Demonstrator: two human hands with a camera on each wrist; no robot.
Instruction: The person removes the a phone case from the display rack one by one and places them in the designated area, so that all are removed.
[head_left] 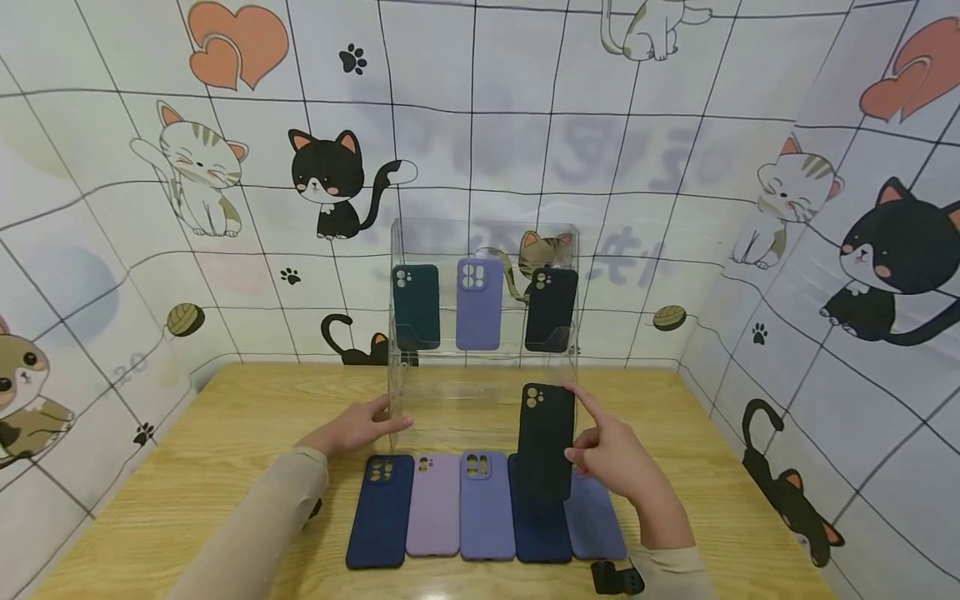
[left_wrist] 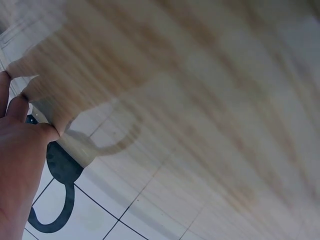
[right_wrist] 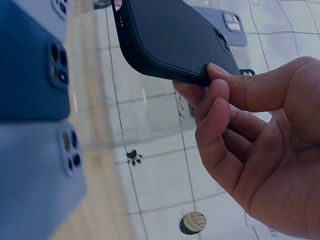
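A black phone case (head_left: 545,442) is upright above the row of cases, gripped along its right side by my right hand (head_left: 611,454). In the right wrist view the thumb and fingers (right_wrist: 235,90) pinch the edge of this black case (right_wrist: 170,40); in the head view the index finger stretches along its upper right corner. My left hand (head_left: 358,427) touches the left side of a clear display stand (head_left: 480,390). Spread fingertips meet the stand's transparent panel in the left wrist view, where the left hand (left_wrist: 25,145) is mirrored in it.
The stand's upper shelf bears a dark green case (head_left: 417,308), a purple case (head_left: 479,308) and a black case (head_left: 551,312). In front lie a navy case (head_left: 380,512), a pink-lilac case (head_left: 434,508), a periwinkle case (head_left: 487,517), another navy case (head_left: 542,537) and a blue-violet case (head_left: 596,525).
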